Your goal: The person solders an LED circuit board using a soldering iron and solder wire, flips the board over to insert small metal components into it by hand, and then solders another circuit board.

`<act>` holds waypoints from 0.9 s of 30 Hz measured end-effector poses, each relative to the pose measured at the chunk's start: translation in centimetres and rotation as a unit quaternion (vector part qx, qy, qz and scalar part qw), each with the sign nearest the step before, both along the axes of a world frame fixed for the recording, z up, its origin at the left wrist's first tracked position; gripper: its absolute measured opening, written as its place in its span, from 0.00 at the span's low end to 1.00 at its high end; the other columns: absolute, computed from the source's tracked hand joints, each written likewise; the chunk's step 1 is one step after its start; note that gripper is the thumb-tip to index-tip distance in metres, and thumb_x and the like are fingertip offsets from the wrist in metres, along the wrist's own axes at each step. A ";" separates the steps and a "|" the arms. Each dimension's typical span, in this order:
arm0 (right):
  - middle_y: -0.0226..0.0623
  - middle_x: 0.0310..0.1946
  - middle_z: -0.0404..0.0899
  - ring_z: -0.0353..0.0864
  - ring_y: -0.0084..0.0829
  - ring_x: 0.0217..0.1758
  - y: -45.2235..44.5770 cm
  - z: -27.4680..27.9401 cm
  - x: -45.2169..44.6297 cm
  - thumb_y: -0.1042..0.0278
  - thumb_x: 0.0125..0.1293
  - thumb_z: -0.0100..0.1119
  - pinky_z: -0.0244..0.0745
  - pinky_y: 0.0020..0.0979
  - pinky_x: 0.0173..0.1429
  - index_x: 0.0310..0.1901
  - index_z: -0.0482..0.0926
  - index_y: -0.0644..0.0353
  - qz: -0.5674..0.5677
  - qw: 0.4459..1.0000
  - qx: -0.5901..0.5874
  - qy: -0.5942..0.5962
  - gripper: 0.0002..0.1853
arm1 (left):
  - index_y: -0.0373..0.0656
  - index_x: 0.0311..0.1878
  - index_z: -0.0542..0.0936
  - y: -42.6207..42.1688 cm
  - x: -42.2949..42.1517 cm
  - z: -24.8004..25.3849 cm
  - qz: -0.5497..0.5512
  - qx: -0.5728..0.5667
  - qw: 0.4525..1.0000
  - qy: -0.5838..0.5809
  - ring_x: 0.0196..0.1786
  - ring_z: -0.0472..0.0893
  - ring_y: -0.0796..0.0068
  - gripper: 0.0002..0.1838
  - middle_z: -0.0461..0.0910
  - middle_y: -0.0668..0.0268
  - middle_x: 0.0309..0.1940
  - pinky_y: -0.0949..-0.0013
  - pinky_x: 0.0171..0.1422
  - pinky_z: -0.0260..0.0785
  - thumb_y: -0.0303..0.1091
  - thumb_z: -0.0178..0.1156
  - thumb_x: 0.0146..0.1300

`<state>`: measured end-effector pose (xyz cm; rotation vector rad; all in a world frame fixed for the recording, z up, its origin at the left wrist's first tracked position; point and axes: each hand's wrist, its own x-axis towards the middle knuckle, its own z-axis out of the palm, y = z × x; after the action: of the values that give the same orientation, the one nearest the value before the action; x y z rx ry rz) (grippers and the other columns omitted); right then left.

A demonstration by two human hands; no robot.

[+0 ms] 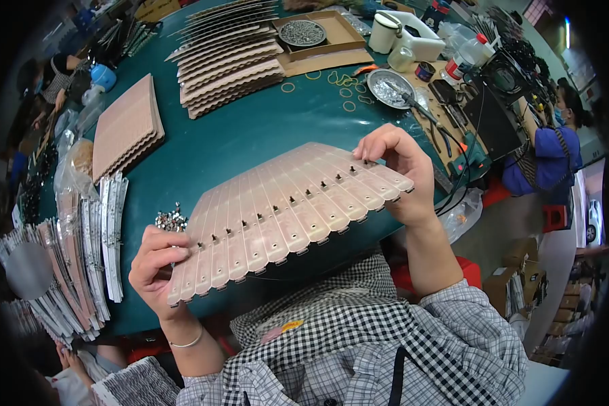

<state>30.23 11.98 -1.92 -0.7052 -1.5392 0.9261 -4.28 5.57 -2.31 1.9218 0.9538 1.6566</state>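
Note:
I hold up a pale pink panel of joined strips [277,210] over the table's near edge, tilted with its scalloped edge towards me. A row of small dark metal pins or clips stands up across its strips. My left hand [159,267] is closed on the panel's left end, thumb and fingers pinching the edge. At the upper right corner, my right hand [402,172] grips the other end, fingertips close to the last pin. A small pile of shiny metal pieces [171,220] lies on the table just beyond my left hand.
Tall stacks of similar pink panels [230,68] and a lower stack [128,128] sit on the green table. White strips [111,237] lie left. Rubber bands [345,93], a metal dish [391,88] and corded tools [453,128] are right. A co-worker [555,152] sits far right.

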 end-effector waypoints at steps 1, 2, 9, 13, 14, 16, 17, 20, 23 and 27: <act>0.32 0.39 0.74 0.76 0.24 0.44 0.0 0.0 -0.1 0.75 0.48 0.75 0.71 0.25 0.53 0.38 0.74 0.60 -0.010 1.000 -0.004 0.003 0.19 | 0.38 0.39 0.81 -0.2 0.1 0.1 0.016 -0.001 1.000 0.004 0.34 0.69 0.73 0.18 0.81 0.58 0.40 0.72 0.39 0.58 0.39 0.74 0.53; 0.32 0.39 0.74 0.76 0.24 0.44 0.0 0.0 -0.1 0.75 0.48 0.75 0.71 0.25 0.53 0.38 0.74 0.60 -0.009 1.000 -0.004 0.003 0.19 | 0.38 0.39 0.81 -0.6 0.0 0.0 0.016 -0.001 1.000 0.004 0.34 0.69 0.73 0.18 0.81 0.58 0.40 0.72 0.39 0.58 0.39 0.74 0.53; 0.32 0.39 0.74 0.76 0.24 0.44 -0.2 0.2 -1.0 0.77 0.45 0.76 0.71 0.25 0.51 0.38 0.75 0.61 -0.017 0.998 -0.005 0.062 0.19 | 0.39 0.39 0.81 -2.5 -2.3 -1.8 0.086 0.005 0.996 -0.008 0.34 0.68 0.75 0.17 0.77 0.63 0.35 0.75 0.35 0.57 0.36 0.76 0.51; 0.34 0.39 0.74 0.75 0.26 0.44 0.0 0.0 -0.7 0.69 0.51 0.74 0.70 0.26 0.50 0.40 0.75 0.64 -0.008 0.999 0.037 0.035 0.18 | 0.35 0.38 0.83 -2.6 -1.8 -1.7 0.095 -0.007 0.994 -0.054 0.31 0.74 0.72 0.10 0.81 0.57 0.31 0.75 0.32 0.59 0.24 0.70 0.51; 0.35 0.39 0.74 0.75 0.27 0.45 0.2 -0.3 -0.6 0.50 0.55 0.73 0.70 0.27 0.50 0.40 0.75 0.65 -0.018 0.999 0.048 0.020 0.25 | 0.33 0.37 0.83 -2.5 -1.6 -1.6 0.100 -0.015 0.993 -0.067 0.31 0.75 0.71 0.10 0.82 0.57 0.31 0.75 0.33 0.62 0.23 0.70 0.50; 0.38 0.40 0.74 0.75 0.29 0.45 -0.3 0.0 -0.9 0.28 0.53 0.66 0.70 0.29 0.51 0.42 0.74 0.66 -0.065 0.998 0.016 -0.009 0.40 | 0.33 0.36 0.84 -2.6 -1.4 -1.2 0.088 -0.042 0.992 -0.075 0.35 0.78 0.70 0.11 0.82 0.57 0.33 0.74 0.37 0.68 0.18 0.69 0.46; 0.39 0.40 0.74 0.75 0.29 0.46 -0.2 -0.5 -0.8 0.28 0.52 0.67 0.69 0.29 0.52 0.43 0.72 0.66 -0.057 0.998 0.019 0.008 0.41 | 0.33 0.37 0.84 -2.6 -1.2 -1.1 0.091 -0.042 0.992 -0.077 0.35 0.78 0.73 0.12 0.82 0.58 0.34 0.76 0.36 0.67 0.19 0.70 0.46; 0.38 0.40 0.72 0.74 0.30 0.47 -0.3 -0.6 -0.5 0.28 0.51 0.67 0.69 0.30 0.55 0.43 0.71 0.65 -0.058 0.998 -0.001 0.012 0.41 | 0.35 0.38 0.85 -2.6 -1.1 -1.0 0.099 -0.050 0.990 -0.087 0.34 0.78 0.76 0.14 0.83 0.59 0.35 0.79 0.33 0.66 0.21 0.73 0.45; 0.37 0.40 0.71 0.73 0.30 0.47 -0.3 -0.5 -0.5 0.29 0.51 0.68 0.69 0.32 0.57 0.43 0.71 0.65 -0.058 0.998 0.002 0.007 0.40 | 0.37 0.40 0.86 -2.5 -1.0 -0.9 0.091 -0.061 0.989 -0.098 0.33 0.78 0.78 0.15 0.83 0.60 0.35 0.80 0.32 0.65 0.23 0.74 0.45; 0.36 0.39 0.70 0.73 0.31 0.46 -0.4 -0.3 -0.6 0.31 0.52 0.68 0.68 0.32 0.57 0.41 0.71 0.65 -0.085 0.996 -0.015 -0.006 0.38 | 0.37 0.38 0.86 -1.9 -0.8 -0.6 0.071 -0.039 0.994 -0.074 0.35 0.82 0.72 0.14 0.84 0.57 0.36 0.75 0.36 0.71 0.19 0.72 0.44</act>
<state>29.63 11.59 -2.26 -0.8505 -1.4535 0.8204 -5.09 3.65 -2.90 1.6899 1.1001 1.7849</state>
